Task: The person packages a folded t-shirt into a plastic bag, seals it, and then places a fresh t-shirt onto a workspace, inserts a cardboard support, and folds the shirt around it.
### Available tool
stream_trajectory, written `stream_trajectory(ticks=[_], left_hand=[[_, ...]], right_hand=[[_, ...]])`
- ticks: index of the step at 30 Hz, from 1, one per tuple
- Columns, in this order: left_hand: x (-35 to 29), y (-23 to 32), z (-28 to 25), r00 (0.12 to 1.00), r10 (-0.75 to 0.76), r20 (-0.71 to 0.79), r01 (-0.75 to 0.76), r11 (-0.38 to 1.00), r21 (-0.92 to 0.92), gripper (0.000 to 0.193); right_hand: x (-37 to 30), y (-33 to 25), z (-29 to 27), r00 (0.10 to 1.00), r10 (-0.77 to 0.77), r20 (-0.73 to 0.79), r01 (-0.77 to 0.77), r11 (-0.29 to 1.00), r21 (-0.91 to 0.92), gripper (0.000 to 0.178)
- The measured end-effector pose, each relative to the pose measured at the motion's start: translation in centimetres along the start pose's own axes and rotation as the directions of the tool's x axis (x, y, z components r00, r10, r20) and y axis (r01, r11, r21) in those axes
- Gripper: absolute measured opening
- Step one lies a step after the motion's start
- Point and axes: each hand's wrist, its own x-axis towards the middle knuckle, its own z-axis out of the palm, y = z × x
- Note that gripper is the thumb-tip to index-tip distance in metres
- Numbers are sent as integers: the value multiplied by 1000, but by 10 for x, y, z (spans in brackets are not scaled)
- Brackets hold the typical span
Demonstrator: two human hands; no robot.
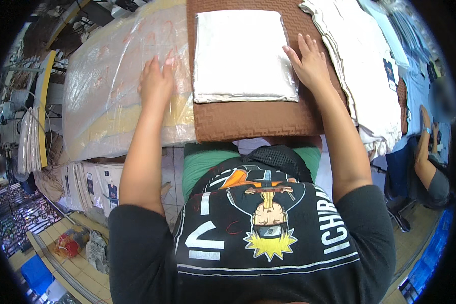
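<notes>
A folded white garment in a clear plastic bag (244,55) lies flat on a brown textured cloth (258,119) that covers part of the table. My left hand (157,81) is to its left, over the plastic-covered tabletop (111,101); its fingers are apart and it holds nothing. Close by the bag's right edge, my right hand (311,66) is spread over the brown cloth, thumb toward the bag. Whether the thumb touches the plastic, I cannot tell.
At right lies a pile of white garments (362,66) with a dark tag (390,73); blue garments (405,35) are stacked beyond. Another person's arm (424,152) is at the far right. Folded tagged garments (99,185) sit below the table's left side, near a yellow-edged rack (46,101).
</notes>
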Motion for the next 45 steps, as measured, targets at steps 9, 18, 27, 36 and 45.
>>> stream_trajectory(ticks=[9, 18, 27, 36, 45], left_hand=[[-73, 28, -14, 982, 55, 180, 31, 897, -442, 47], [-62, 45, -30, 928, 80, 364, 149, 815, -559, 62], [-46, 75, -103, 732, 663, -154, -644, 601, -473, 80], [-54, 132, -148, 790, 569, 228, -177, 568, -804, 32], [-16, 60, 16, 747, 162, 644, 429, 623, -654, 39]], right_hand=[[-74, -124, -10, 775, -631, -33, 605, 727, 324, 57], [-60, -125, -5, 728, -626, -281, 682, 706, 193, 37], [-27, -116, -184, 819, -570, -59, 498, 657, 567, 23], [-30, -64, -294, 854, -302, -423, 516, 593, 618, 38], [-119, -71, -294, -129, -980, -149, 325, -184, 928, 29]])
